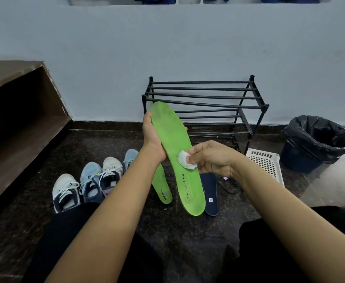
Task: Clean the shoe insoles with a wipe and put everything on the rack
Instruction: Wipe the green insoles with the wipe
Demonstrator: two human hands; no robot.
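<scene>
Fingers (190, 159) of the right hand (212, 158) pinch a small crumpled white wipe (184, 161) and press it on the middle of a green insole (173, 139) — this insole is held up off the floor, tilted, with its heel end toward the person and its toe end away. The left hand (152, 137) grips it by the left edge of the front half, thumb along the edge and fingers curled round the back, one fingertip showing past the right edge.

Below, on the dark speckled floor (188, 242), a second green insole (162, 186) lies just left of the held one's heel, partly covered by the left forearm. A navy insole (210, 193) lies just right of it, partly hidden behind it. Further left, four shoes (90, 180) stand in a close row — white, light blue, white, light blue — with their openings toward the person.

A white perforated basket (263, 162) lies on the right, near the foot of the black rack (204, 97). That rack stands against the pale wall (167, 48). A bin (316, 144) with a black liner stands to the right of the rack, and a brown step (14, 94) rises at the far left.
</scene>
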